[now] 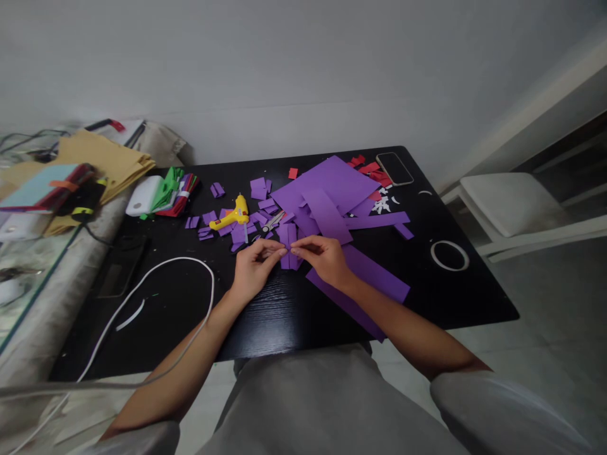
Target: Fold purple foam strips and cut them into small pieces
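My left hand (253, 268) and my right hand (327, 258) meet at a small creased purple paper piece (288, 253). Each hand is closed, thumb and fingertips pinching a side of it near the middle. Just beyond the hands lie scissors (274, 221), partly covered by scraps. A yellow glue gun (232, 215) rests on a heap of small purple paper pieces (238, 234) to the left. Larger purple sheets (339, 180) overlap behind my right hand, with a curved purple strip (326, 212) on top. Another purple sheet (374, 278) lies partly beneath my right forearm.
Red scraps (372, 168), white scraps (380, 205) and a phone (394, 169) lie at the back right. A tape ring (449, 255) sits on the right. A white cable (208, 287) loops across my left forearm. Folded green sheets (169, 188) lie at the back left.
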Available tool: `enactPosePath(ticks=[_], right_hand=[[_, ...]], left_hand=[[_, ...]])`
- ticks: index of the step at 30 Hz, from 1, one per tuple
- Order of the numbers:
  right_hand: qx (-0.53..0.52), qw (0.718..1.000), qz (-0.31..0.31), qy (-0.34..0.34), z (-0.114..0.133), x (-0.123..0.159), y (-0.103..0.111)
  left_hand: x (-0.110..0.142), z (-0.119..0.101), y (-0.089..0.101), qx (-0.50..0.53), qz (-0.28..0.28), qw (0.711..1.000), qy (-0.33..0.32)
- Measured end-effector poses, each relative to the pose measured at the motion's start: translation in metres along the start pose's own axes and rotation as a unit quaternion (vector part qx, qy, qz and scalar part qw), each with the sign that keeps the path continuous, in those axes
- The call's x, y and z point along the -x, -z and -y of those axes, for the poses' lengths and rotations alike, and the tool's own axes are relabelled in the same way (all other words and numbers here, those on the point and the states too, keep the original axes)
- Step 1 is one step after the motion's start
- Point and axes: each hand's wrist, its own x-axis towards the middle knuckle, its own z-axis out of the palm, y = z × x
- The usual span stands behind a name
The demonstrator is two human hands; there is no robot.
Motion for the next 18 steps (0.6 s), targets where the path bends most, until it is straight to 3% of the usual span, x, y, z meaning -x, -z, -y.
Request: enactPosePath(ticks=[3, 9, 18], right_hand=[[-0.006, 1.0, 0.001, -0.003, -0.0006, -0.0009, 0.0001], [-0.024, 0.999, 0.006, -0.036, 0.0008, -0.0042, 0.0025], [-0.028, 0.998, 0.007, -0.053, 0.0026, -0.004, 0.0031]], left_hand=[[-0.0002, -0.0034, 0.0013, -0.002, 0.001, 1.0, -0.003], [-0.0012, -0.0098, 0.0079, 0.026, 0.053, 0.998, 0.003], [-0.0017, -0.0097, 0.0065, 0.069, 0.053, 0.996, 0.032]])
